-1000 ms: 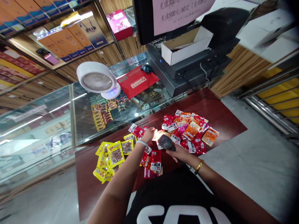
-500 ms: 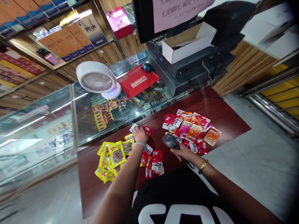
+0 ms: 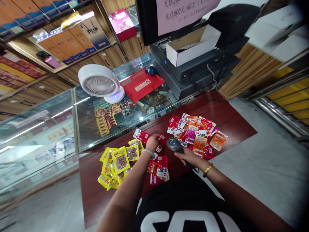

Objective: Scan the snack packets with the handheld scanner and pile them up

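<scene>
My right hand [image 3: 185,155] is wrapped round the handle of a dark barcode scanner [image 3: 174,145], its head pointing left. My left hand [image 3: 152,142] pinches the edge of a red snack packet [image 3: 163,140], just left of the scanner head. Another red-and-white packet [image 3: 142,135] lies beyond my left wrist. Below that hand, several red and orange packets [image 3: 162,166] lie close to my body. To the left is a heap of yellow snack packets [image 3: 120,160]. A mixed heap of red, pink and orange packets [image 3: 191,133] sits right of the scanner.
The packets lie on a dark red-brown tabletop [image 3: 94,199] against a glass display counter [image 3: 84,129]. On the glass stand a white fan [image 3: 100,82], a red mat [image 3: 142,85] and a mouse [image 3: 151,70]. A monitor [image 3: 147,25] and an open white box [image 3: 190,51] are at the back.
My left hand has left the red-and-white packet at the back and moved right to the red packet by the scanner. A white-labelled packet now shows atop the right heap.
</scene>
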A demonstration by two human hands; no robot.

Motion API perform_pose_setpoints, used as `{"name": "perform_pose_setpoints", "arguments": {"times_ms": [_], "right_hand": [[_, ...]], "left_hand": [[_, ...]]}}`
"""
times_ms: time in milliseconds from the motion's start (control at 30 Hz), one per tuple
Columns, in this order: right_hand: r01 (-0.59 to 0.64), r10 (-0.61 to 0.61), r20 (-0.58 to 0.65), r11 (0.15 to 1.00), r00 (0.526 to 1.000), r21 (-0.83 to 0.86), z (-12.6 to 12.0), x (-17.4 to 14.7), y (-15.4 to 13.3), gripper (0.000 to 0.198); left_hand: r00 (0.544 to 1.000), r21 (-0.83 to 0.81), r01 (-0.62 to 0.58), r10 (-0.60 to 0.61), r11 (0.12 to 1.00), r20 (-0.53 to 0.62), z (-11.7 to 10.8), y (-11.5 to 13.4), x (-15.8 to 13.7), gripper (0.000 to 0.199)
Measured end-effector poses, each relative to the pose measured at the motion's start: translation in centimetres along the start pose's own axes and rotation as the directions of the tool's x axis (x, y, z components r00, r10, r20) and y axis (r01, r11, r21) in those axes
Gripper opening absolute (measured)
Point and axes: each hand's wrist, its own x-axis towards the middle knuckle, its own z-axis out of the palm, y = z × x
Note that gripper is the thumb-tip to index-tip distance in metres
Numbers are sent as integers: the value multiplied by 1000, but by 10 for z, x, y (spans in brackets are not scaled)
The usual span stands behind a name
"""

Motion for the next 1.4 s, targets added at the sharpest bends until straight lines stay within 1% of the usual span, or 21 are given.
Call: {"name": "perform_pose_setpoints", "arguments": {"times_ms": [100,200,267,367,433,500,567,600,667,700,733,767,800,867,900,1000,1100,1167,1233,1300,1400], "right_hand": [[6,-6,1,1000,1000,6,0,1,2,41],[14,-14,-5,1000,1000,7,1,0,1,40],[19,-19,-15,1000,1000,8,0,-1,0,40],[16,-16,-30,1000,999,11,-2,-4,-1,39],[6,-6,-42,1000,999,9,-4,-7,-1,37],[-5,5,-52,1000,999,3,-5,-9,0,37],[-13,13,-58,1000,998,-4,-5,-11,2,37],[-17,16,-60,1000,998,-7,-5,-11,3,37],[-23,23,-61,1000,998,-10,-4,-11,5,37],[-25,24,-59,1000,998,-10,-4,-11,6,38],[-25,24,-57,1000,998,-10,-3,-11,7,38],[-24,23,-54,1000,998,-10,-2,-12,8,38],[-22,22,-51,1000,998,-10,-1,-12,9,39],[-23,23,-46,1000,999,-12,0,-13,9,38],[-26,26,-45,1000,999,-14,0,-14,9,37],[-35,34,-48,999,998,-22,3,-17,9,35],[-28,28,-36,1000,999,-4,5,-18,10,35],[-23,24,-25,1000,999,16,6,-18,10,37],[-20,20,-19,999,1000,28,7,-18,10,39],[-13,14,-16,999,1000,36,8,-18,7,40],[6,-5,-9,999,1000,34,10,-17,2,40]], "left_hand": [[996,-157,-75,80,985,25,5,4,-1,24],[989,-159,-145,149,976,11,3,7,-4,22],[991,-208,-125,131,970,15,3,9,-5,21],[998,-341,-29,45,940,38,9,17,-1,21],[997,-463,-1,39,886,73,16,27,5,26],[987,-619,-27,120,785,109,21,37,11,35],[974,-708,-87,208,701,87,20,40,16,42],[978,-687,-118,205,717,46,15,37,18,43],[994,-503,-111,85,857,-75,0,23,18,40],[987,-354,-48,-9,934,-160,-10,12,17,40],[963,-189,51,-98,981,-251,-21,-1,15,42],[923,-36,169,-171,985,-346,-32,-14,14,48],[881,73,274,-219,959,-420,-42,-26,13,57],[832,181,422,-300,888,-467,-59,-45,11,74],[825,204,461,-333,864,-456,-64,-52,11,78],[842,257,477,-353,841,-407,-73,-62,15,74],[862,327,432,-278,841,-424,-73,-60,19,68],[878,310,395,-256,865,-405,-70,-56,20,65],[909,197,323,-245,926,-337,-64,-50,18,61],[942,28,215,-200,976,-270,-55,-43,13,54],[966,-182,63,-106,981,-236,-37,-29,3,48]]}}
